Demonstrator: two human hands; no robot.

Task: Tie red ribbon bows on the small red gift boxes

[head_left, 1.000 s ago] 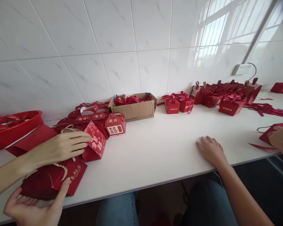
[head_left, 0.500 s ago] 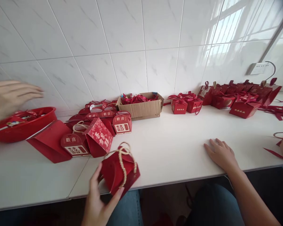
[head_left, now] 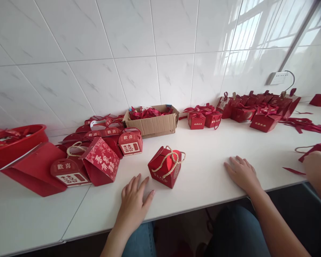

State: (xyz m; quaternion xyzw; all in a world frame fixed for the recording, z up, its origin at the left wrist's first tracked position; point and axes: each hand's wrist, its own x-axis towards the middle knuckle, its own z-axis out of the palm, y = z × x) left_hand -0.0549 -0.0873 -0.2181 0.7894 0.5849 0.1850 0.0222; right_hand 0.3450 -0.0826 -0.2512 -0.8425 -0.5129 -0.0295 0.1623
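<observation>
A small red gift box (head_left: 164, 169) with a twisted gold cord on its top stands on the white table. My left hand (head_left: 133, 200) rests on the table just to the left of this box. Its fingers are apart and it holds nothing. To the right, my right hand (head_left: 242, 175) lies flat on the tabletop with spread fingers, also holding nothing. Left of my left hand is a red box with white lettering (head_left: 103, 162), beside a rounded red box (head_left: 69, 173) that has a double-happiness label.
A cardboard box (head_left: 151, 126) of red ribbon-tied pieces stands by the tiled wall. A red basin (head_left: 37, 139) is at far left. Several red boxes (head_left: 264, 123) and loose ribbons (head_left: 299, 124) lie at the right. Another person's hand (head_left: 319, 171) touches a red box at the right edge.
My left hand has let go of the corded gift box, which now stands on the table. Another person's hand at far left has left view. The camera has turned slightly right.
</observation>
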